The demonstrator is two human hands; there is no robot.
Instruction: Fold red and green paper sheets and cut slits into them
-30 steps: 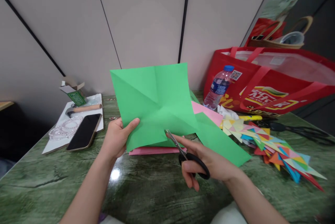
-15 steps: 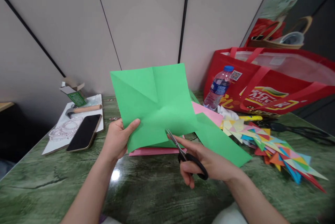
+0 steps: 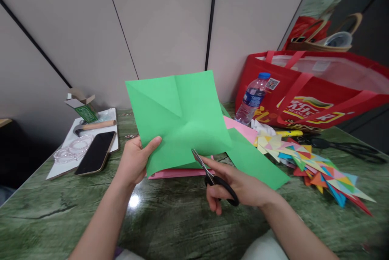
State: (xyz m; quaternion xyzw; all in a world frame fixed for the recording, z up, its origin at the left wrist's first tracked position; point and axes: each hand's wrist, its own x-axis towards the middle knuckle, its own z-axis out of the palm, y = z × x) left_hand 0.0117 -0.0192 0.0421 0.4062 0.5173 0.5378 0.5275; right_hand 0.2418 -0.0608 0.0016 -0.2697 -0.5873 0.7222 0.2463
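My left hand [image 3: 135,162] pinches the lower left corner of a creased green paper square [image 3: 178,118] and holds it upright above the table. My right hand [image 3: 235,187] grips black-handled scissors [image 3: 212,177], whose blades meet the sheet's bottom edge near its middle. Under the held sheet lie a pink sheet [image 3: 179,173] and more green paper [image 3: 257,162] on the green marble table [image 3: 182,219].
A pile of coloured paper triangles [image 3: 313,164] lies at the right, with a second pair of black scissors [image 3: 346,146] and a yellow marker [image 3: 288,133] behind it. A water bottle [image 3: 252,99] leans by a red tote bag [image 3: 319,89]. At the left sit a phone [image 3: 96,152], beads, a hammer and a small box.
The scissors and my right hand have crept slightly left and up along the sheet's bottom edge. The view has shifted a little; my left hand keeps its grip.
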